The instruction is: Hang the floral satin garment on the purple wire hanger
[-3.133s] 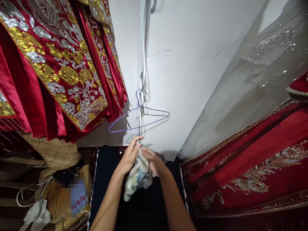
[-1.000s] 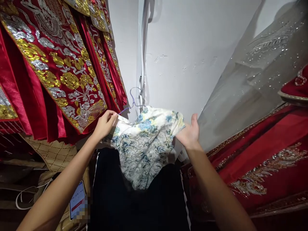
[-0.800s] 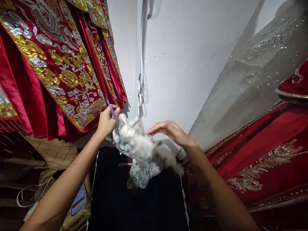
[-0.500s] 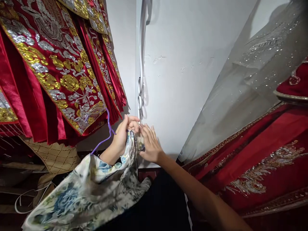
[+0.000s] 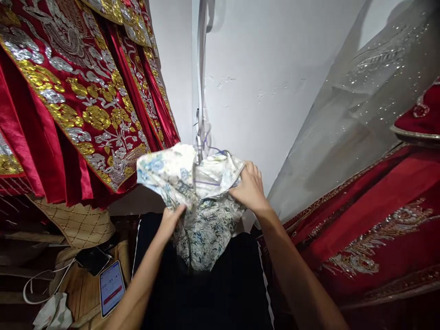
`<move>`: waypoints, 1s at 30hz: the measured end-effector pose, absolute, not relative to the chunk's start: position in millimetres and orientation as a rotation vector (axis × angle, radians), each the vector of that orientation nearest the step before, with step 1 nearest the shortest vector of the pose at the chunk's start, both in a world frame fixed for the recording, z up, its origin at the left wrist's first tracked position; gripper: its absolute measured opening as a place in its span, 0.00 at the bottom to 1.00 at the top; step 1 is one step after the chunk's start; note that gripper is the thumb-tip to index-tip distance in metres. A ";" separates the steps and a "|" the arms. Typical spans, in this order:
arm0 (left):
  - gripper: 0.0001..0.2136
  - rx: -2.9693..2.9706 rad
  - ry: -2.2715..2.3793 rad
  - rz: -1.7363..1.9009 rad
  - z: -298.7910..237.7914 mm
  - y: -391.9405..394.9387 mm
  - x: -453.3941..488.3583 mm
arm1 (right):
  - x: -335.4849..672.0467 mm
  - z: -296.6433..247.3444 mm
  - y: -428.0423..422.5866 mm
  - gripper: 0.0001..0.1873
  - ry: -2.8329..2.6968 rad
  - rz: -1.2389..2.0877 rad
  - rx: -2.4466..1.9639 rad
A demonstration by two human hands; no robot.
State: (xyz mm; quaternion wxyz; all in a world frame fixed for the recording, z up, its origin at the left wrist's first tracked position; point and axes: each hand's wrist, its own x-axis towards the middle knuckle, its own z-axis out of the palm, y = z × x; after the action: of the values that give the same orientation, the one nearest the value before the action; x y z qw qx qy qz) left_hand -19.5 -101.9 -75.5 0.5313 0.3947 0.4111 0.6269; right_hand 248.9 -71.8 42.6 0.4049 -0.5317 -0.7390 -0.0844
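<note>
A cream garment with a blue floral print (image 5: 202, 206) hangs on a purple wire hanger (image 5: 209, 149) in front of the white wall. The hanger's hook sits at a strap on the wall; most of the wire is hidden under the cloth. My left hand (image 5: 172, 222) grips the lower left part of the garment from below. My right hand (image 5: 250, 187) is closed on the garment's right shoulder, by the hanger's end. The left shoulder of the cloth sticks out towards the red robes.
Red robes with gold and silver embroidery (image 5: 79, 101) hang at the left. More red embroidered cloth (image 5: 371, 220) and a grey sequined fabric (image 5: 360, 105) lie at the right. A phone with a lit screen (image 5: 112, 286), a cable and a woven basket (image 5: 75, 220) sit at lower left.
The hanger with the garment came off the wall, swung left and down in my left hand, and now hangs at the wall strap again. Both hands have shifted onto the cloth.
</note>
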 end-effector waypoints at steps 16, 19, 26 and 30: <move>0.22 0.651 0.933 1.316 -118.7 -156.4 -14.1 | 137.8 -127.2 -132.4 0.24 -1.503 1.412 -1.020; 0.21 0.620 0.912 1.290 -120.9 -155.7 -13.7 | 142.8 -122.3 -129.1 0.18 -1.451 1.393 -1.002; 0.20 0.671 0.921 1.283 -119.0 -157.7 -0.7 | 156.2 -120.1 -137.5 0.19 -1.322 1.554 -0.927; 0.21 0.662 0.937 1.378 -116.5 -159.0 -2.6 | 150.8 -118.0 -138.4 0.18 -1.379 1.476 -0.930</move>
State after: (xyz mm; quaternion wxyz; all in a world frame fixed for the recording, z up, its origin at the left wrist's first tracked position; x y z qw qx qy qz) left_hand -2.6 -159.0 -116.5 0.6244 0.2883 0.4081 0.6004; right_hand 150.8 -138.4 -118.0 0.4430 -0.3749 -0.5561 0.5950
